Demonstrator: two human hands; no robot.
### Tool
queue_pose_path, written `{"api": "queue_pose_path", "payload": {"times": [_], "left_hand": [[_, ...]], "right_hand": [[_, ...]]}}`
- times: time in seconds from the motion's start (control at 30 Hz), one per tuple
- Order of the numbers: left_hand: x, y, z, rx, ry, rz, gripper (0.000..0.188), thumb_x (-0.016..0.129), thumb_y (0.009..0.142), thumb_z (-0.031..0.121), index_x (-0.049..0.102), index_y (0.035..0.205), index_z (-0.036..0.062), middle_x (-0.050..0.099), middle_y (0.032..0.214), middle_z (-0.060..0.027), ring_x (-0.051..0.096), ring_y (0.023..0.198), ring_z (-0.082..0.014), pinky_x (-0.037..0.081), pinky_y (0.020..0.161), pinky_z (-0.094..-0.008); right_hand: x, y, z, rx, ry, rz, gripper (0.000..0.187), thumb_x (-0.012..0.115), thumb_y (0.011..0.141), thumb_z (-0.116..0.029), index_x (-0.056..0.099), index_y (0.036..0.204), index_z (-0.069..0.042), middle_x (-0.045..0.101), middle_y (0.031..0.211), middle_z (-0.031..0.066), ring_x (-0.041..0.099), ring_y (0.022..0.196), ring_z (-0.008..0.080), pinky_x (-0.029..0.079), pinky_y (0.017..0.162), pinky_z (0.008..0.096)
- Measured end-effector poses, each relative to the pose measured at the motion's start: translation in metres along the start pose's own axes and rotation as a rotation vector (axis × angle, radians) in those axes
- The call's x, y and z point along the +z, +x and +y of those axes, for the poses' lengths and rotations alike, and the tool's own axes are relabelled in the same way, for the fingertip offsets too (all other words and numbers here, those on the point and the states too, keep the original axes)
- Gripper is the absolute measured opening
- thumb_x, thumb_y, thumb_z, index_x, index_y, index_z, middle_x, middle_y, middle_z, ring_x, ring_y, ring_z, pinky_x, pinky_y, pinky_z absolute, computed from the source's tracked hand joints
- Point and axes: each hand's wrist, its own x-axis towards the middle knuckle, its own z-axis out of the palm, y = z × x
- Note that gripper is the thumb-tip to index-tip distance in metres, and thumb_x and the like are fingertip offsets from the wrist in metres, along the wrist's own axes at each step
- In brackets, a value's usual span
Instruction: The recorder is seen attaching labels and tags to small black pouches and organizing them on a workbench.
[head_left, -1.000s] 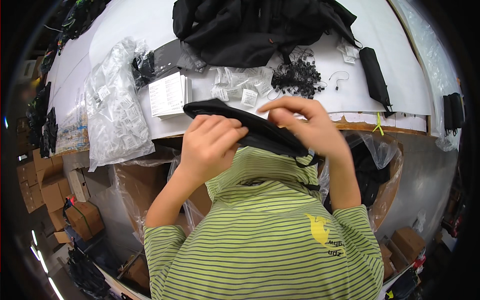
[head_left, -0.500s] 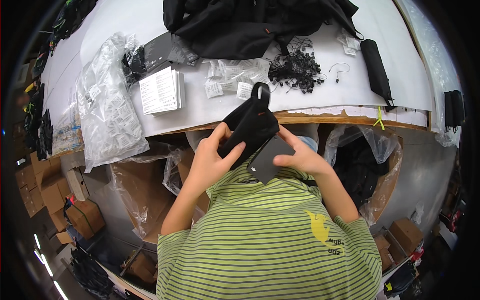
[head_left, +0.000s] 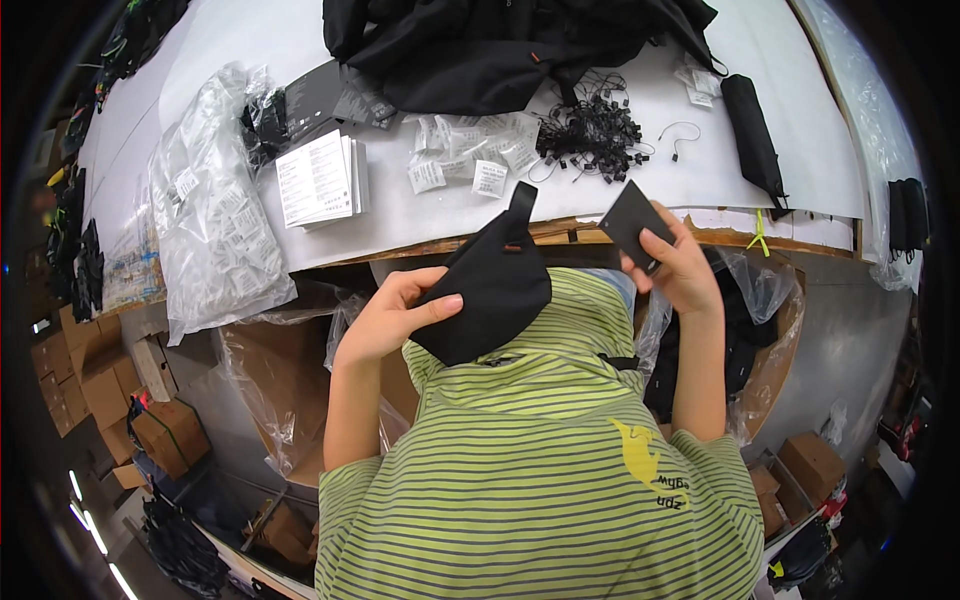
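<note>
A small black fabric pouch (head_left: 490,295) with a loop at its upper corner is held in my left hand (head_left: 405,310), thumb on top and fingers behind. The pouch hangs in front of my striped shirt, just short of the table edge. My right hand (head_left: 675,265) pinches a dark grey card tag (head_left: 635,225) between thumb and fingers, raised beside the table's front edge, apart from the pouch. Beyond them on the table lie a heap of black tag strings (head_left: 595,135) and several small clear packets (head_left: 470,150).
A stack of white printed cards (head_left: 320,182) and a clear bag of packets (head_left: 225,210) lie on the left of the table (head_left: 400,228). Black bags (head_left: 480,70) are piled at the back. A black rolled pouch (head_left: 750,135) lies right. Plastic-lined cartons (head_left: 270,370) stand below the edge.
My right hand has moved right and away from the pouch, taking the grey card tag with it. In my left hand the pouch has turned to lie flatter, its wide face showing.
</note>
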Motion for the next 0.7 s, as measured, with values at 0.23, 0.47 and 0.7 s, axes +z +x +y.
{"api": "queue_pose_path", "payload": {"times": [0.23,0.47,0.7], "left_hand": [[0.014,-0.004,0.008,-0.004,0.283,-0.266,0.022,0.058,0.093,0.019,0.058,0.101,-0.0020,0.052,0.074,0.0017,0.039,0.067,-0.0054,0.035,0.057,-0.0228],[0.027,-0.003,0.013,0.064,0.505,-0.238,0.026,0.057,0.093,0.025,0.059,0.102,0.0017,0.053,0.068,-0.0059,0.041,0.059,-0.0108,0.036,0.054,-0.0255],[0.030,-0.002,0.019,-0.002,0.629,-0.241,0.026,0.057,0.092,0.026,0.059,0.103,0.0025,0.053,0.064,-0.0090,0.044,0.055,-0.0150,0.037,0.052,-0.0286]], "right_hand": [[0.016,0.032,0.004,-0.327,0.717,0.244,0.017,0.056,0.093,-0.020,0.055,0.083,-0.007,0.042,0.066,0.0002,0.037,0.059,0.0101,0.032,0.053,0.0219],[0.061,0.061,0.018,-0.056,0.755,0.160,0.028,0.057,0.091,-0.033,0.050,0.079,-0.009,0.041,0.057,-0.0015,0.038,0.049,0.0105,0.031,0.045,0.0238],[0.077,0.067,0.002,-0.203,0.542,0.262,0.028,0.047,0.096,-0.030,0.050,0.081,-0.007,0.027,0.048,-0.0041,0.024,0.040,0.0070,0.022,0.040,0.0222]]}}
